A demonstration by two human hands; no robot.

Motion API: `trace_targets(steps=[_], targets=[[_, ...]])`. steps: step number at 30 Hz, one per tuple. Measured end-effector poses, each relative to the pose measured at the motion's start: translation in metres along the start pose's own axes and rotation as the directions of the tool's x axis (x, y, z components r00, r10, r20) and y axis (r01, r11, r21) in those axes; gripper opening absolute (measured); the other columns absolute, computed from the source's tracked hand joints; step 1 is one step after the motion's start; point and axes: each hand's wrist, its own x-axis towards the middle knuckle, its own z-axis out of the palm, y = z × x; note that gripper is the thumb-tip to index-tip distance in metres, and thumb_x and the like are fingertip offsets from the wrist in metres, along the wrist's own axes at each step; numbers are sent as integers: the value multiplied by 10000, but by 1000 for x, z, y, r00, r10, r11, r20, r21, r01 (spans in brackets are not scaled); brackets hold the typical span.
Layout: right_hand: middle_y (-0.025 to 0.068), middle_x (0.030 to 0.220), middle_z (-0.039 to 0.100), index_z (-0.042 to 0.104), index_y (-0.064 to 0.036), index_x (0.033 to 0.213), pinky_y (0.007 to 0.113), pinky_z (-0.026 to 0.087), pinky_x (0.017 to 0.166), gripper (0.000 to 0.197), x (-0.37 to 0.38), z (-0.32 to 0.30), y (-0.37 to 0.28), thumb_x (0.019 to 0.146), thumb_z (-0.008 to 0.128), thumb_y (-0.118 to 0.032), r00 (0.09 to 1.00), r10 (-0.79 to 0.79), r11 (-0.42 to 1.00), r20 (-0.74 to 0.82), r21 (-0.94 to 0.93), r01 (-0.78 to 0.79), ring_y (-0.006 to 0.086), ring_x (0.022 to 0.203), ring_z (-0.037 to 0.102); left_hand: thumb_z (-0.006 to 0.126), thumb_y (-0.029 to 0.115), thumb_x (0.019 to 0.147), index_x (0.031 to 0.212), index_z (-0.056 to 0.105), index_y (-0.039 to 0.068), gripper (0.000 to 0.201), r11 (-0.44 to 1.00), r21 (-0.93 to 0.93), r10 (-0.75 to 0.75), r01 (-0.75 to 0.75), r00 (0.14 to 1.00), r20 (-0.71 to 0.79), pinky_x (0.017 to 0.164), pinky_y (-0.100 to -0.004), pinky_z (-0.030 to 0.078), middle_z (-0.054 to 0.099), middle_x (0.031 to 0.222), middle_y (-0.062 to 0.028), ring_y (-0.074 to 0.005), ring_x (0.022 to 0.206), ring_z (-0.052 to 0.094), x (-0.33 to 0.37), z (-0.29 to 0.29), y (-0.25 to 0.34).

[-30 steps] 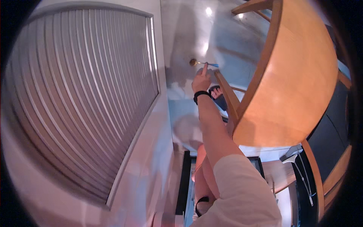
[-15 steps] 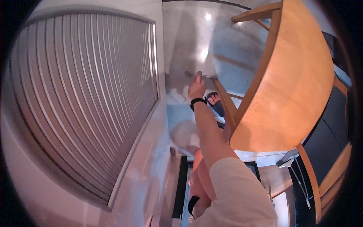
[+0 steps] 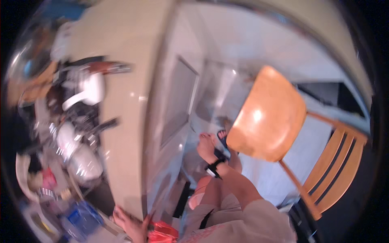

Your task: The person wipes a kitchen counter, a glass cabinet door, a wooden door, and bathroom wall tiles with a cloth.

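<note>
My left hand [image 3: 130, 224] is at the near end of the counter [image 3: 123, 162], its fingers stretched over the edge and its thumb apart. Beside that thumb is a shiny red thing [image 3: 163, 233], perhaps plastic; whether the hand touches it I cannot tell. My right hand [image 3: 206, 145], with a black band [image 3: 214, 167] at its wrist, reaches down low over the floor near my sandalled foot [image 3: 222, 137]. Blur smears its fingers, so what they hold, if anything, does not show. Just right of it stands a wooden chair [image 3: 269, 117] with a slatted back.
On the left, the counter carries dishes and utensils, among them a white cup-like piece [image 3: 92, 90], a white rounded vessel [image 3: 85, 164] and a blue clear container [image 3: 81, 220]. A cabinet with a grey panel [image 3: 178, 99] stands below the counter. Most things are blurred.
My view has swung upward and back, bringing the counter and my left hand into sight. The chair seat now looks smaller and farther off. My right hand remains low near the foot.
</note>
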Motion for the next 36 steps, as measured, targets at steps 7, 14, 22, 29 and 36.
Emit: trace_targets(steps=[7,14,22,29,36], targets=[[80,1123,601,666,-43,1045,308,489,727,295,-21,-225,-101,773,592,43,989,-145,834,27,542,108,185,902,586,878,300,503,1439,203,28,1185,994,-99,31,-36,998,-53,995,-505,382,296,1360,-299,-512,1220,321,9,2,-12],[120,1139,598,634,-10,1062,311,474,826,339,10,-306,-309,768,505,100,748,-643,650,-165,398,647,262,1008,594,876,332,479,1437,231,48,1189,988,-145,-56,49,997,-44,917,-450,470,321,1378,-226,-451,1207,372,4,-5,-12],[222,1019,632,676,-5,993,415,463,895,362,75,-196,-408,672,540,91,716,-697,694,50,301,654,376,995,594,870,334,509,1439,236,56,1159,982,-189,-43,25,995,-89,879,-450,477,326,1388,-214,-403,1189,395,2,-4,-11],[212,1106,616,662,-17,1050,382,440,952,384,92,-207,-416,683,568,51,669,-731,681,136,216,700,349,1062,576,878,298,508,1444,221,62,1168,964,-257,-84,72,996,-39,938,-487,429,322,1398,-227,-429,1207,371,4,-11,-5],[212,1191,541,606,-34,1110,456,406,978,388,179,-332,-355,724,625,-59,614,-776,626,-145,-59,777,381,1117,503,880,256,502,1459,176,67,1203,956,-285,-81,65,996,-44,1036,-491,341,292,1415,-248,-470,1221,352,5,2,-7]])
